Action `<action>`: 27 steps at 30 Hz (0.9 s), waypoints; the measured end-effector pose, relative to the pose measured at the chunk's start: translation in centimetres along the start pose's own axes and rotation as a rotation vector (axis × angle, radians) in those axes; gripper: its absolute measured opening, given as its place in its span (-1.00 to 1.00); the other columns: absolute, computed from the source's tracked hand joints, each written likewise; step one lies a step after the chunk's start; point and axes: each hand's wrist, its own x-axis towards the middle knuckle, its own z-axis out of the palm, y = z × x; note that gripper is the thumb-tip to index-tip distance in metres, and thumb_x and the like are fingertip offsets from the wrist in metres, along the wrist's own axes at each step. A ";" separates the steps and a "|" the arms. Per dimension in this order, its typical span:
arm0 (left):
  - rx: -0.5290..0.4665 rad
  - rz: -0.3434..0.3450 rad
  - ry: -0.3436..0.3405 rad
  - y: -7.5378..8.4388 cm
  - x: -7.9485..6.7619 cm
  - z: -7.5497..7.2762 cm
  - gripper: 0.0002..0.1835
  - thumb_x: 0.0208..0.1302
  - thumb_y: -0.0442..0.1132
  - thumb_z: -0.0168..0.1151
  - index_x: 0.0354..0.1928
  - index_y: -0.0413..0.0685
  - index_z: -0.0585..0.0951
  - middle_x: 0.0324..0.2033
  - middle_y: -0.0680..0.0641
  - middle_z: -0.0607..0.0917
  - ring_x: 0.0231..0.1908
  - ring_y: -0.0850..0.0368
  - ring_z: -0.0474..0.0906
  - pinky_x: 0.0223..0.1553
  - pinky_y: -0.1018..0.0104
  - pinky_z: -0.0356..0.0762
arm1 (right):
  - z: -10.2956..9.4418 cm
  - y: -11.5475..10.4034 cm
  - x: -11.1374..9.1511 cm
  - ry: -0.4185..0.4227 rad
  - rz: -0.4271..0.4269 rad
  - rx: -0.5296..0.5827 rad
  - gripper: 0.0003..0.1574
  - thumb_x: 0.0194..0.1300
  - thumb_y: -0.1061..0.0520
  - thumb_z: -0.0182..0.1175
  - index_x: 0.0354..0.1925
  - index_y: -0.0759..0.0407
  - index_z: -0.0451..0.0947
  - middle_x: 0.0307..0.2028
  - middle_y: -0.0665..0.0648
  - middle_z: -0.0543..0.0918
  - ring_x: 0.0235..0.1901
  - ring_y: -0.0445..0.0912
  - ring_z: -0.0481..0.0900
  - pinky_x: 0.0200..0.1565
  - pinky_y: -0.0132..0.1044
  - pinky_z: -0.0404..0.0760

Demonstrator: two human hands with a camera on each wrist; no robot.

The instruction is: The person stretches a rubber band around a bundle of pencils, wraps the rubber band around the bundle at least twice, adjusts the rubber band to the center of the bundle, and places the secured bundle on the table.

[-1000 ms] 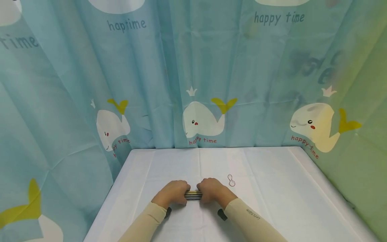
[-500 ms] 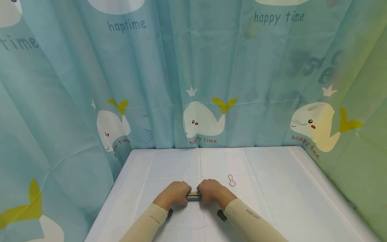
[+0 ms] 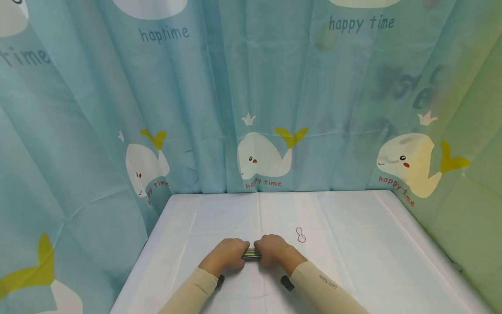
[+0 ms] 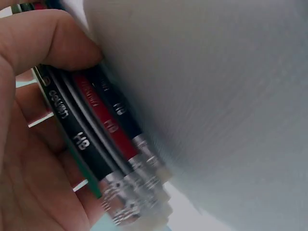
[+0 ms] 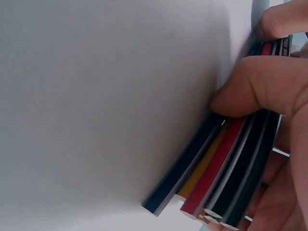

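A bundle of pencils [image 3: 252,254] lies crosswise between my two hands, low over the table. My left hand [image 3: 230,254] grips one end, thumb across the pencils and fingers behind. In the left wrist view that end shows metal ferrules and erasers, with HB printed on the dark pencils and a red pencil [image 4: 107,118]. My right hand [image 3: 271,250] grips the other end, its thumb pressing on the bundle. There the flat, unsharpened ends stick out unevenly; a blue pencil [image 5: 178,175] stands slightly apart from a yellow pencil [image 5: 201,166] and the others.
A thin reddish rubber band [image 3: 300,234], twisted into a figure eight, lies beyond my right hand on the white-covered table [image 3: 353,244]. A blue curtain [image 3: 204,87] with whale prints hangs behind the table and along its sides.
My hands have come slightly nearer each other and a little closer to me. Between them the visible pencil colours have shifted. The rubber band stays where it was.
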 end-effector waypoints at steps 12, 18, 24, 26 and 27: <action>0.062 0.016 0.126 0.3 -0.3 0.1 -0.79 -0.02 -0.17 0.32 -0.47 0.04 0.43 -0.64 0.12 0.40 -0.65 0.21 0.29 -0.57 0.23 0.37 | 0.5 -0.2 -0.2 0.073 0.033 -0.026 -0.74 -0.07 0.07 0.32 -0.33 0.06 0.55 -0.54 -0.05 0.48 -0.55 -0.14 0.39 -0.38 -0.21 0.51; 0.146 -0.003 0.259 0.3 0.0 -0.2 -0.78 0.04 -0.13 0.30 -0.41 0.01 0.43 -0.68 0.08 0.42 -0.72 0.13 0.33 -0.67 0.19 0.32 | 0.3 -0.1 -0.2 0.230 0.068 -0.049 -0.78 0.02 0.08 0.28 -0.37 0.07 0.44 -0.56 -0.02 0.48 -0.61 -0.10 0.43 -0.51 -0.19 0.47; 0.254 -0.006 0.435 0.3 0.4 -0.7 -0.75 0.00 -0.13 0.31 -0.41 -0.01 0.42 -0.71 0.05 0.39 -0.76 0.08 0.34 -0.75 0.20 0.23 | -0.1 -0.4 -0.4 0.379 0.084 -0.160 -0.80 0.09 0.09 0.24 -0.38 0.10 0.40 -0.62 0.01 0.42 -0.67 -0.10 0.42 -0.61 -0.23 0.41; 0.280 -0.007 0.477 0.4 0.6 -0.9 -0.74 -0.05 -0.14 0.33 -0.44 -0.02 0.42 -0.70 0.04 0.39 -0.75 0.07 0.36 -0.74 0.21 0.22 | -0.2 -0.5 -0.5 0.429 0.087 -0.179 -0.78 0.08 0.10 0.26 -0.41 0.10 0.39 -0.64 0.01 0.40 -0.70 -0.12 0.39 -0.65 -0.25 0.38; 0.289 -0.007 0.502 0.4 0.7 -1.0 -0.74 -0.08 -0.16 0.35 -0.46 -0.02 0.42 -0.70 0.04 0.39 -0.75 0.07 0.36 -0.74 0.22 0.22 | -0.2 -0.5 -0.5 0.454 0.088 -0.177 -0.77 0.07 0.11 0.28 -0.43 0.10 0.38 -0.65 0.00 0.39 -0.71 -0.12 0.37 -0.67 -0.26 0.36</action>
